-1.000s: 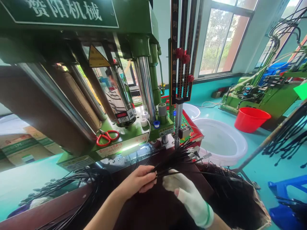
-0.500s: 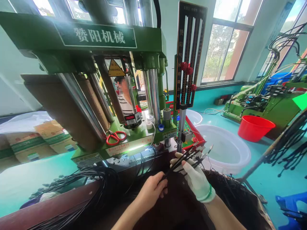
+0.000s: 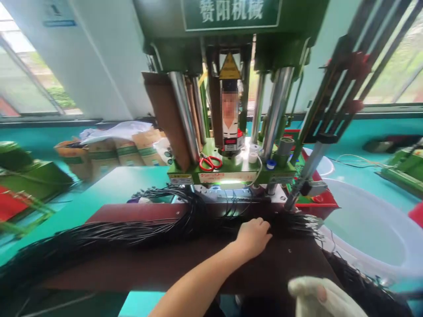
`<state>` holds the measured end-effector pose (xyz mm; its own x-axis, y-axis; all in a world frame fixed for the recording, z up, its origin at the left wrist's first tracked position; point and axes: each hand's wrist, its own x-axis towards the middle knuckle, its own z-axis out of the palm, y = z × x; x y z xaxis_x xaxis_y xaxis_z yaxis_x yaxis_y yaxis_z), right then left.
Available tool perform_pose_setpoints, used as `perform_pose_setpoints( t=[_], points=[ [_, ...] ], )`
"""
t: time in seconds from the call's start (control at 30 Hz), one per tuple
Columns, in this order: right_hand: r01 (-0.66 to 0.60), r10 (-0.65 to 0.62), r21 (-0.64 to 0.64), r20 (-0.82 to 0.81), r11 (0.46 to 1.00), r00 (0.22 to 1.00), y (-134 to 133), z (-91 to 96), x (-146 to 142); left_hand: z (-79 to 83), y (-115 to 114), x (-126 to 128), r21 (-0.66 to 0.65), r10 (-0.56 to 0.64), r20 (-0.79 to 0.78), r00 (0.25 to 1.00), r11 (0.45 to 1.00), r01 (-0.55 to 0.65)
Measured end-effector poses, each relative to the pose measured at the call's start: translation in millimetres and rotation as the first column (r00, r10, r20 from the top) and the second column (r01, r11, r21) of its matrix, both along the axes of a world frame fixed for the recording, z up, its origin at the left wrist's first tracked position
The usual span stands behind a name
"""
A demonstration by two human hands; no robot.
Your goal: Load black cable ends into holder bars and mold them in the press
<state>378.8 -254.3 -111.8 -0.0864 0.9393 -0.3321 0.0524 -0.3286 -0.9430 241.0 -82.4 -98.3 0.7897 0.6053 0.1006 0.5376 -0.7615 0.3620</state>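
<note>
My bare left hand [image 3: 254, 236] lies low over the dark brown tabletop. Its fingers are curled on black cables [image 3: 228, 220], and the fingertips are partly hidden. Right of it, the thin, pale, metallic-looking ends [image 3: 309, 225] of the cables fan out towards the table's edge. My right hand [image 3: 325, 296], in a white glove, is low at the bottom right, apart from the cables. It is cut off by the frame and somewhat blurred, its fingers loosely bent with nothing visible in them. A long bundle of black cables [image 3: 109, 235] runs across the table to the left.
A green press [image 3: 228, 171] stands behind the table, with red-handled scissors [image 3: 210, 163] on its lower block. A large white tub [image 3: 370, 215] and a red control panel [image 3: 317, 203] are at right. More black cables [image 3: 360, 277] hang at the right edge. A person [image 3: 229, 119] is visible behind the press.
The view has swung left. My left hand has lowered the cables to the tabletop. My gloved right hand has let go of their ends and drawn back towards me.
</note>
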Motion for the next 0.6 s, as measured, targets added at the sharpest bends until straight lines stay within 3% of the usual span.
perform_pose_setpoints(
  t=[0.07,0.1,0.13,0.2,0.23,0.33,0.47,0.53,0.6],
  points=[
    [0.014,-0.1,0.282,0.294,0.959,0.95,21.6,2.4,-14.3,4.3,-5.2,-12.6,0.084,-0.02,0.107,0.994,0.996,0.011],
    [-0.052,-0.197,0.454,0.484,0.89,0.852,34.7,3.0,-21.4,7.3,-6.7,-24.3,0.116,-0.019,0.145,0.989,0.993,0.002],
    [-0.181,-0.308,0.583,0.638,0.792,0.706,47.9,3.2,-28.2,10.1,-7.5,-40.1,0.141,-0.004,0.168,0.986,0.99,-0.02],
    [-0.457,-0.456,0.627,0.776,0.63,0.436,72.2,2.4,-39.9,12.1,-6.5,-84.2,0.19,0.075,0.184,0.98,0.976,-0.11],
    [-0.541,-0.477,0.591,0.805,0.598,0.352,82.4,1.8,-44.9,10.5,-4.4,-111.8,0.225,0.143,0.188,0.972,0.957,-0.184],
    [-0.662,-0.434,0.468,0.871,0.586,0.231,105.3,0.2,-56.9,-2.7,8.9,-206.9,0.338,0.379,0.13,0.916,0.852,-0.4],
    [-0.732,-0.383,0.359,0.912,0.579,0.144,127.3,-1.9,-70.2,-17.0,39.1,-316.3,0.435,0.531,-0.068,0.845,0.778,-0.453],
    [-0.734,-0.384,0.335,0.917,0.59,0.11,136.0,-3.0,-76.1,-16.6,53.8,-345.7,0.446,0.523,-0.186,0.832,0.799,-0.403],
    [-0.731,-0.386,0.33,0.917,0.597,0.099,142.7,-4.0,-80.6,-12.1,65.3,-356.9,0.427,0.448,-0.312,0.838,0.854,-0.298]
  ],
)
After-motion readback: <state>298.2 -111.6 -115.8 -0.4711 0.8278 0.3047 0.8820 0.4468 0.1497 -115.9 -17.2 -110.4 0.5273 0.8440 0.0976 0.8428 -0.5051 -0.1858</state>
